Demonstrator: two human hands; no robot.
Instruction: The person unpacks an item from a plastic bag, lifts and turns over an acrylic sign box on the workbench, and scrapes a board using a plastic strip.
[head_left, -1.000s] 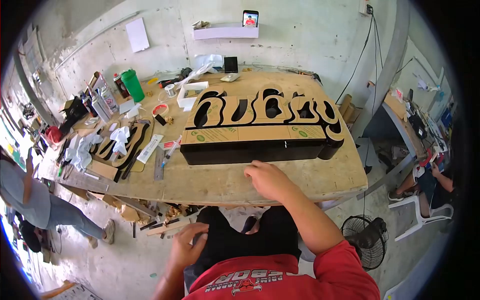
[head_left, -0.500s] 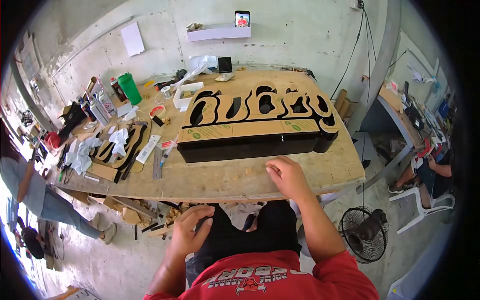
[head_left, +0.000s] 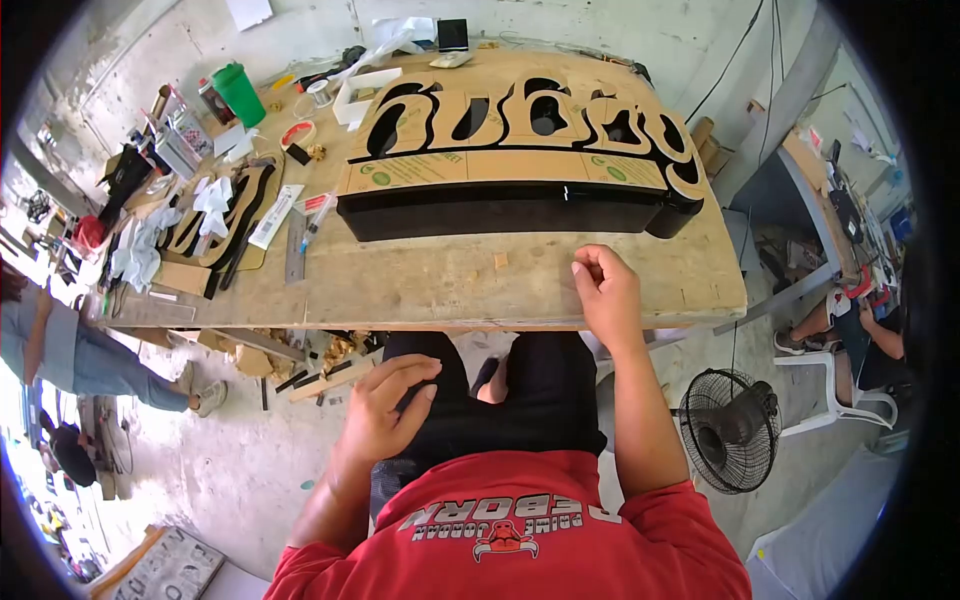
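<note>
My left hand (head_left: pixel 392 405) hovers over my lap in front of the table, its fingers loosely bent and the thumb apart, with nothing in it. Close to the table's front edge, my right hand (head_left: pixel 607 290) is loosely curled and no object shows in it. Beyond it on the table stands a sign of joined letters (head_left: pixel 505 170), with black sides and brown protective paper on its face. The right hand is apart from the sign. A small tan chip (head_left: pixel 501 261) lies between them on the wooden table (head_left: pixel 400 285).
On the left lie a second letter piece (head_left: pixel 240 215), crumpled white cloths (head_left: pixel 140 250), a steel ruler (head_left: pixel 296 245) and a green tumbler (head_left: pixel 238 95). A floor fan (head_left: pixel 730 430) stands at right. People are at both sides, one seated on a white chair (head_left: pixel 850 390).
My view has tipped downward, so the table and sign sit higher in it. The wall shelf and phone have left the view. Both hands keep nearly the same pose.
</note>
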